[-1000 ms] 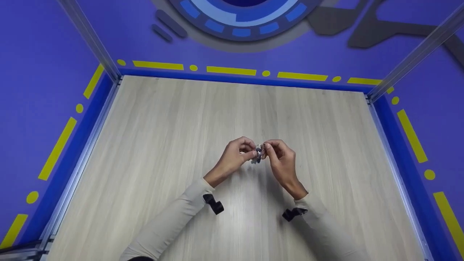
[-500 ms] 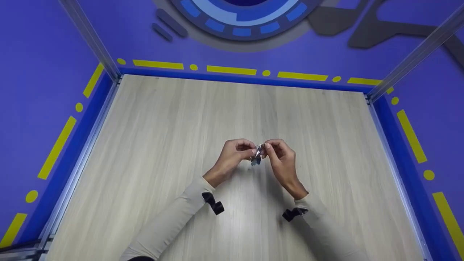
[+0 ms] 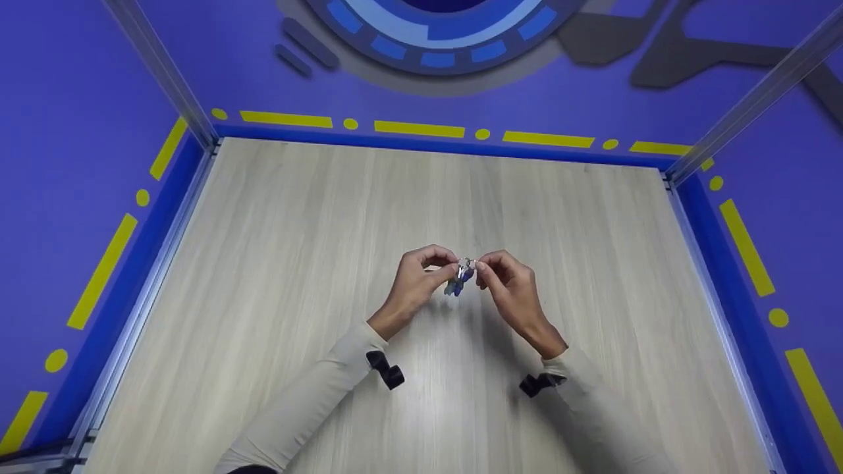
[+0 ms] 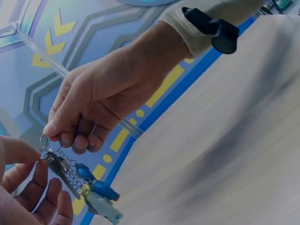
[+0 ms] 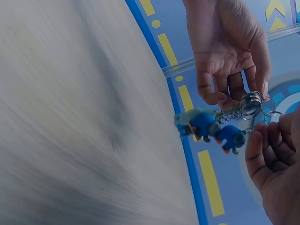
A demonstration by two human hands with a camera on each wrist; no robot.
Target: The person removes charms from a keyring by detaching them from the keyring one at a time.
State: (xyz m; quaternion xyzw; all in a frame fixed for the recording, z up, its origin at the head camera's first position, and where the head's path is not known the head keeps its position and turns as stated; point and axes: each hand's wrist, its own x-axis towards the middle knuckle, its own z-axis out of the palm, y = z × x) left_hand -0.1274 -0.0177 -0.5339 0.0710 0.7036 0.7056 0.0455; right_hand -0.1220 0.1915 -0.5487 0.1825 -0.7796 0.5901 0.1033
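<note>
Head view put the left hand (image 3: 415, 276) and the right hand (image 3: 517, 289) over the middle of the tabletop (image 3: 329, 210), well apart from both side edges and both far corners. From my remote seat, I saw a broad stretch of pale wood between the knuckles and the far edge, where the purple wall (image 3: 527, 99) rose. Room also lay between the left sleeve (image 3: 309, 388) and the left edge. The near edge fell outside my view.

Between the hands hung the keychain bunch (image 3: 461, 278), raised off the wood. Each hand pinched its metal rings (image 5: 251, 105) with thumb and fingers. Two blue figures (image 5: 205, 124) and a pale green figure (image 4: 101, 205) dangled from short chains.
</note>
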